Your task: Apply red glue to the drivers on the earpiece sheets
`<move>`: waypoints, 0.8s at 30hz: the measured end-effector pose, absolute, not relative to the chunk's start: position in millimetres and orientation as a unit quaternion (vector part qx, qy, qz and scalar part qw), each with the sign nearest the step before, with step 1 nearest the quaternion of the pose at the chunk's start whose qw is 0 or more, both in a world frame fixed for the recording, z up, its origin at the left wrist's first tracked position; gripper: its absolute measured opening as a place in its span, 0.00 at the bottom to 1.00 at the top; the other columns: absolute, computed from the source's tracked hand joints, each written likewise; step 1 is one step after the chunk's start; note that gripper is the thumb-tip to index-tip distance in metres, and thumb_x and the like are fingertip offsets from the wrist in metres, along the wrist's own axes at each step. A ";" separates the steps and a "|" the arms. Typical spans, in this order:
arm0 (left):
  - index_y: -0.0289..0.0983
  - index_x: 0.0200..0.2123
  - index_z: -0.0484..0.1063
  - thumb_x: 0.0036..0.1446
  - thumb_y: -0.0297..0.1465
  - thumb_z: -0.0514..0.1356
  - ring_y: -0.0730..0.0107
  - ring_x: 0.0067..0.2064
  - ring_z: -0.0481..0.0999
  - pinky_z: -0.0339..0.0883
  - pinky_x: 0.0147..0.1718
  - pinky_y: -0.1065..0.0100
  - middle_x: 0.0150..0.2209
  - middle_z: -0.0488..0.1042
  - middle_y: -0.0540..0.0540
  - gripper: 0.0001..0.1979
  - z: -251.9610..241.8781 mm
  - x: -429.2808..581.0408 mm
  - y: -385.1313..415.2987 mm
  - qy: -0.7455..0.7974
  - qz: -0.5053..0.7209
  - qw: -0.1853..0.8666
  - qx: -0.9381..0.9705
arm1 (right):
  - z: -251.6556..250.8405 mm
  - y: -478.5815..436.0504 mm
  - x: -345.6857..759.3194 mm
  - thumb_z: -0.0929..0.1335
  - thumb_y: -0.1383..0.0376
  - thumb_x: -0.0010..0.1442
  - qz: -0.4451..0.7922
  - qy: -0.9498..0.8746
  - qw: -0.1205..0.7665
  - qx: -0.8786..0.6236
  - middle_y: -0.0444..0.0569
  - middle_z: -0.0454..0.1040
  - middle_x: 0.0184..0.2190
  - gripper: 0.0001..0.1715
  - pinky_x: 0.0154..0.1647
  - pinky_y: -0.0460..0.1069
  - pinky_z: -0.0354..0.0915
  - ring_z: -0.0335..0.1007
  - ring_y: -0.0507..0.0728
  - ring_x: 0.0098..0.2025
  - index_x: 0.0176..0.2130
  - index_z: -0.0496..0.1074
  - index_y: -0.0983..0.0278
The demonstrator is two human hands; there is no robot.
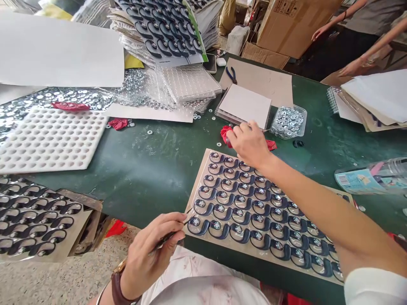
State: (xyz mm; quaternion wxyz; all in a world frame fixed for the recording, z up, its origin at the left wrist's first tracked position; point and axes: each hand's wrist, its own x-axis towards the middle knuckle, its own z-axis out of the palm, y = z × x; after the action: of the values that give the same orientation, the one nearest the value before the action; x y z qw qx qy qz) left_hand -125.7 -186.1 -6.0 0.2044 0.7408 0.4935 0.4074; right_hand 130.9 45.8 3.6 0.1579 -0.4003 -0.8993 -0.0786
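Note:
My left hand [155,248] is closed around dark tweezers [170,238], whose thin tips point to the left edge of a brown card sheet [194,186]. Rows of dark hook-shaped pieces [238,233] with shiny metal centres cover this sheet. Over its far edge, my right hand [249,142] has its fingers curled together; what they hold, if anything, I cannot make out. Crumpled red material [225,132] shows beside and behind that hand. Just beyond stands a clear tub [288,123] of small metal washers.
A white dimpled tray [54,140] and loose washers [19,101] occupy the left side. Dark-handled pliers [231,75] lie on cardboard behind a stack of pale cards [244,106]. A clear jar [372,176] lies at right. A co-worker's hands [351,67] show at upper right.

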 end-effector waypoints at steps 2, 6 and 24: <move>0.32 0.44 0.71 0.62 0.22 0.57 0.70 0.45 0.79 0.75 0.43 0.73 0.43 0.78 0.40 0.07 -8.2 -123.5 -187.4 0.460 0.399 0.171 0.775 | 20.1 22.1 125.8 0.63 0.61 0.64 -0.068 -0.874 0.245 -0.415 0.56 0.75 0.37 0.12 0.52 0.63 0.63 0.69 0.64 0.44 0.41 0.71 0.66; 0.31 0.49 0.72 0.63 0.23 0.57 0.68 0.46 0.79 0.75 0.44 0.72 0.46 0.78 0.37 0.12 -5.4 -122.1 -182.4 0.428 0.355 0.095 0.826 | 26.4 -26.5 105.0 0.67 0.48 0.60 0.184 -0.739 0.442 -0.474 0.49 0.74 0.25 0.20 0.34 0.55 0.70 0.71 0.58 0.29 0.31 0.69 0.61; 0.27 0.42 0.74 0.63 0.24 0.57 0.66 0.40 0.82 0.77 0.42 0.67 0.36 0.81 0.41 0.08 -4.3 -115.9 -165.0 0.368 0.334 0.042 0.867 | -39.9 -87.4 88.6 0.72 0.55 0.56 0.535 -0.578 0.387 -0.479 0.47 0.78 0.26 0.15 0.35 0.53 0.75 0.77 0.57 0.28 0.37 0.72 0.63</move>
State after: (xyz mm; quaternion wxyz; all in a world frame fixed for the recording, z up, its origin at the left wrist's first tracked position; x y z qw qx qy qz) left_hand -115.9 -165.0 -4.3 0.0424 0.8666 0.3682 0.3340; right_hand 88.6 -87.4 -39.9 0.3874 -0.4787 -0.5782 0.5352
